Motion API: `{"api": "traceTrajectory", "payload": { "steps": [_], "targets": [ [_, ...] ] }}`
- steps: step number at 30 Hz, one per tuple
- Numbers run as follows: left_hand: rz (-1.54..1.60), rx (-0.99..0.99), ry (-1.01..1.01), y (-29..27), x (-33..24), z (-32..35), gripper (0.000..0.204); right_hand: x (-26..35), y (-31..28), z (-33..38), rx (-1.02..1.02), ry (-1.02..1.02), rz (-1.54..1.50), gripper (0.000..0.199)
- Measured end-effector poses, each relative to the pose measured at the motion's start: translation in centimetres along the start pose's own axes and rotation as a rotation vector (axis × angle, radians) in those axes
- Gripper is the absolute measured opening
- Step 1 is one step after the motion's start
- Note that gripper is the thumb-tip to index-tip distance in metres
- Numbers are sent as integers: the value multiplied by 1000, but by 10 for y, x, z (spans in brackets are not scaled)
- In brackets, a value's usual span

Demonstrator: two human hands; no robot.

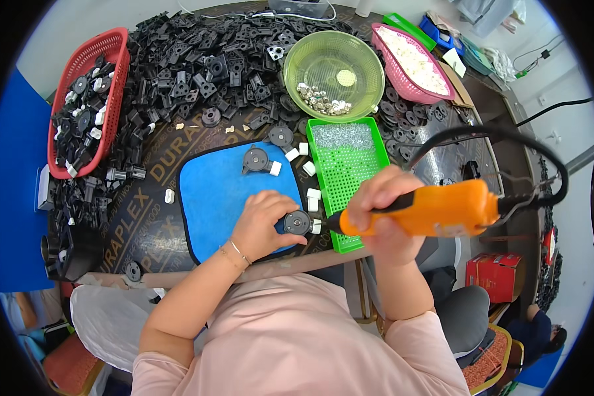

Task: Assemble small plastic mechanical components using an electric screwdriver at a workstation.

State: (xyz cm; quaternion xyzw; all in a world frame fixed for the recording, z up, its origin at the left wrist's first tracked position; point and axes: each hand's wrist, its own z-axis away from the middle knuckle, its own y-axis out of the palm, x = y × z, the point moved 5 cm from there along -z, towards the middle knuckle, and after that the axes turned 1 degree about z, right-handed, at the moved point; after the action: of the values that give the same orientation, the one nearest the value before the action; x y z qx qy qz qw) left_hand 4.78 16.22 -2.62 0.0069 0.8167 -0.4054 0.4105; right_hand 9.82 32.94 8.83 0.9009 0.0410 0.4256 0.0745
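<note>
My left hand [267,223] is closed round a round black plastic part [297,223] with a white block [317,226] at its right side, over the edge of a blue mat [211,191]. In my right hand [384,214] is an orange electric screwdriver [442,208], held level with its dark tip pointing left at the white block. Whether the tip touches the block I cannot tell. A similar black part [255,159] with a white block lies on the far part of the mat. Under the screwdriver tip stretches a green perforated tray [340,175] with small silvery pieces at its far end.
Loose black parts [204,66] heap across the back. A red basket [117,92] of assembled parts stands left, a yellow-green bowl [303,59] of metal pieces at back centre, a pink basket [442,92] of white pieces at back right. A black cable [561,178] loops from the screwdriver.
</note>
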Motion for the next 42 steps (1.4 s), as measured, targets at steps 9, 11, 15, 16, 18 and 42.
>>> {"api": "traceTrajectory", "payload": {
  "steps": [9, 11, 15, 16, 18, 42],
  "targets": [
    [18, 14, -12, 2, 0, 0, 54, -16, 18, 4, 47, 68, 63, 22],
    [20, 8, -14, 2, 1, 1, 53, -19, 20, 4, 65, 73, 85, 21],
    [15, 5, -2, 3, 3, 1, 53, -23, 26, 6, 114, 111, 63, 21],
    [11, 7, 2, 3, 3, 1, 53, -23, 27, 6, 115, 111, 64, 21],
    [7, -2, 4, 3, 3, 2, 53, -24, 31, 3, 156, 128, 92, 22],
    [-306, -195, -181, -52, 48, -39, 60, -34, -83, -8, -450, 18, 131, 27]
  ]
}}
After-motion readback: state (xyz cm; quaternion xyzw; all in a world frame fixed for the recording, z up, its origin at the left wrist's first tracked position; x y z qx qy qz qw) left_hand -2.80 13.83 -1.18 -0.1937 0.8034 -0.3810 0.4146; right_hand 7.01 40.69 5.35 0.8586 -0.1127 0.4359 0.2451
